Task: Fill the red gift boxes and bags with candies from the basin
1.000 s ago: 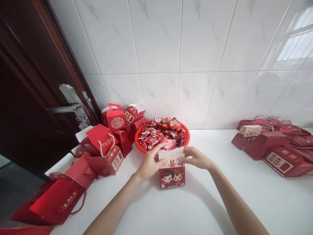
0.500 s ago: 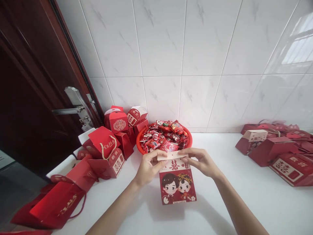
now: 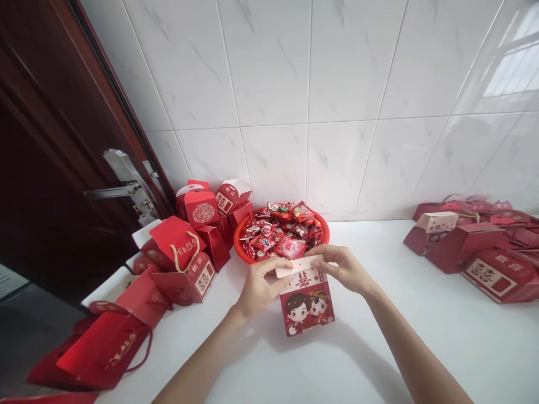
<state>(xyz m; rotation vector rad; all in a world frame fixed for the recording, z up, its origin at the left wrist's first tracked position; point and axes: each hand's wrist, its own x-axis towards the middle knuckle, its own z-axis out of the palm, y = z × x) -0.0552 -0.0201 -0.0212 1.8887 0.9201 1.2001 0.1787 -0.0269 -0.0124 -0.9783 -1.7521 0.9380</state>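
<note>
Between my hands is a red and cream paper candy box (image 3: 307, 311), printed with two cartoon figures and a red character. My left hand (image 3: 261, 286) pinches the left end of its pale top flap. At the right end of the same flap, my right hand (image 3: 343, 269) grips with thumb and fingers. The box tilts toward me above the white table, its shadow below. Just beyond my fingers sits a round red basin (image 3: 239, 247) heaped with wrapped candies (image 3: 280, 230). The inside of the box is hidden.
On the left, several red gift boxes (image 3: 181, 286) stand along the table (image 3: 421, 348), some with rope handles. More red boxes (image 3: 467, 247) lie at the right. A tiled wall (image 3: 345, 168) rises behind, and a dark door with a metal handle (image 3: 112, 192) is at the left.
The candy box's lower edge has swung up and slightly right, so its front looks shorter. Both hands keep hold of the top flap. The view has shifted slightly.
</note>
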